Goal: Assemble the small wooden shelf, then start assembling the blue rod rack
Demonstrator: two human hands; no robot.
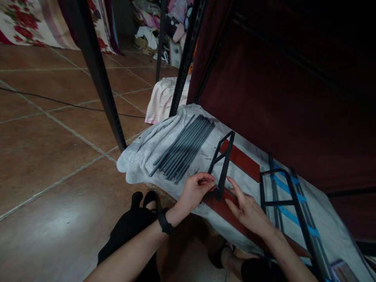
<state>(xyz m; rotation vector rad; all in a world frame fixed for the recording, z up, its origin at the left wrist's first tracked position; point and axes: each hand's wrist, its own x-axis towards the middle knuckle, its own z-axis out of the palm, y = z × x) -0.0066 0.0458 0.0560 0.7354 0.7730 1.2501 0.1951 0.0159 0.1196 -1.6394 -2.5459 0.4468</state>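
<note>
My left hand (198,188) is closed in a pinch at the foot of a black metal frame (225,168), with a small metal screw (217,188) at its fingertips. The frame stands upright on one end of a reddish-brown board (232,213). On the frame's other side is my right hand (245,207), its thumb and fingers spread above the board and holding nothing. Whether those fingertips touch the board I cannot tell. A second red board (243,160) lies behind the frame, and another black frame (277,203) stands at the right.
A bundle of grey rods (185,149) lies on the pale blanket (141,156), beside several loose screws (205,156). Blue-taped dark bars (299,207) rest at the right. A black metal post (100,78) rises at the left, and a dark red curtain (264,98) hangs behind.
</note>
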